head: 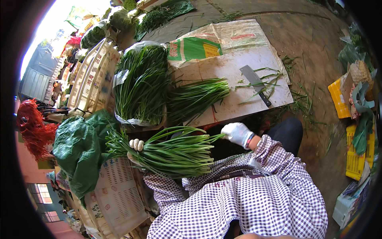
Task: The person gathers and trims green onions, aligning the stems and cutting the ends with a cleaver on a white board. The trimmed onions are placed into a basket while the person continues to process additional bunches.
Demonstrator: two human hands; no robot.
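Note:
My left hand (136, 145), in a white glove, is closed around a thick bunch of garlic chives (179, 152) near its leafy end. The pale cut ends of the stalks point right, towards my right hand (237, 134). That hand, gloved as well, pinches a few stalks that stick out past the rest of the bunch. Beyond my hands a second bunch of chives (200, 92) lies on a dirty white board (238, 74). A cleaver (253, 80) with a black handle rests on the board, loose leaves around and across it.
Left of the board, a plastic-lined container holds a large heap of chives (141, 83). White plastic crates (119, 191) stand at the left, with a green plastic sheet (79, 149) and red plastic strings (32, 128) nearby. A printed woven sack (229, 33) lies behind the board. Yellow crates (356, 155) stand far right.

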